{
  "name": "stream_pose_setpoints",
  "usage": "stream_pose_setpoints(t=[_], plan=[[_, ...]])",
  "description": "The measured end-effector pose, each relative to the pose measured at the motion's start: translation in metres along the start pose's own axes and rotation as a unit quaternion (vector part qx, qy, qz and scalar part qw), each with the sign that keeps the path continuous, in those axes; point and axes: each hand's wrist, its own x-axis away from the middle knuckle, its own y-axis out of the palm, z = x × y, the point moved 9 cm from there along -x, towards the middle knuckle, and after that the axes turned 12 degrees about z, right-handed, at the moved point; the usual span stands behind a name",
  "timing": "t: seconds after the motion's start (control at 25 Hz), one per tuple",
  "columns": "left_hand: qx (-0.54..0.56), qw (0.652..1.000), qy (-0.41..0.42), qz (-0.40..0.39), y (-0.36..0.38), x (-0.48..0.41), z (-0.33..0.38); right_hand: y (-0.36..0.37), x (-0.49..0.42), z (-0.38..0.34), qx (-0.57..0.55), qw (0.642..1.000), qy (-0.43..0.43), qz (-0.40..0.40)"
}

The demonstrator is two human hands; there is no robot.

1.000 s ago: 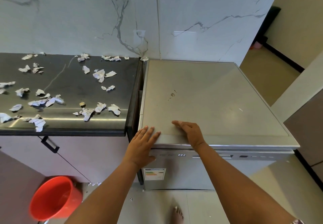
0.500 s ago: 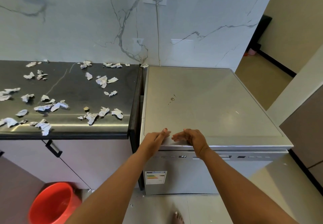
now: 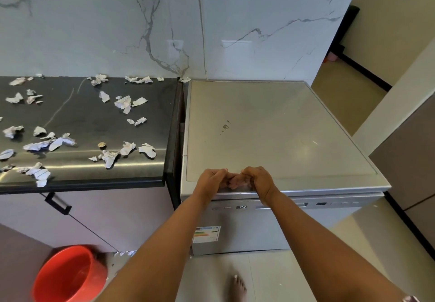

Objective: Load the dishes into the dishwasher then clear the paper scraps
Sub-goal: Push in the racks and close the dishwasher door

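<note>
Down at the left, a red bucket (image 3: 68, 275) sits on the floor under the dark counter (image 3: 89, 122). Paper scraps (image 3: 127, 104) are scattered all over that counter, well away from both hands. Moving right, here's the dishwasher (image 3: 270, 137), standing just beside the counter with its door closed and a small display (image 3: 242, 206) lit on the front panel. The left hand (image 3: 211, 180) is at the front edge of the dishwasher's top, fingers curled in tight. The right hand (image 3: 256, 179) is just beside it, fingers curled the same way, and the knuckles nearly meet. Both hands rest right on that front edge. Whether the fingers actually grip it, I cannot tell. A bare foot (image 3: 237, 288) shows on the floor below.
</note>
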Motion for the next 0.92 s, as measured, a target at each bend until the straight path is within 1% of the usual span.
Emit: stream_pose_setpoints(t=[0.16, 0.32, 0.52, 0.68, 0.92], plan=[[-0.002, 1.0, 0.008, 0.008, -0.002, -0.002, -0.004, 0.002, 0.001, -0.006, -0.023, 1.0, -0.018, -0.004], [0.046, 0.999, -0.008, 0.002, 0.0, 0.002, 0.001, 0.009, -0.001, -0.005, -0.032, 0.998, -0.022, -0.053], [0.056, 0.998, -0.017, -0.005, 0.0, 0.002, 0.001, 0.012, 0.001, -0.008, -0.068, 0.994, -0.02, -0.078], [0.07, 0.997, -0.029, -0.005, 0.0, 0.002, 0.001, 0.01, 0.005, -0.015, -0.078, 0.994, -0.023, -0.076], [0.105, 0.991, -0.085, -0.008, -0.001, -0.003, -0.004, 0.007, -0.004, -0.012, -0.102, 0.993, -0.021, -0.048]])
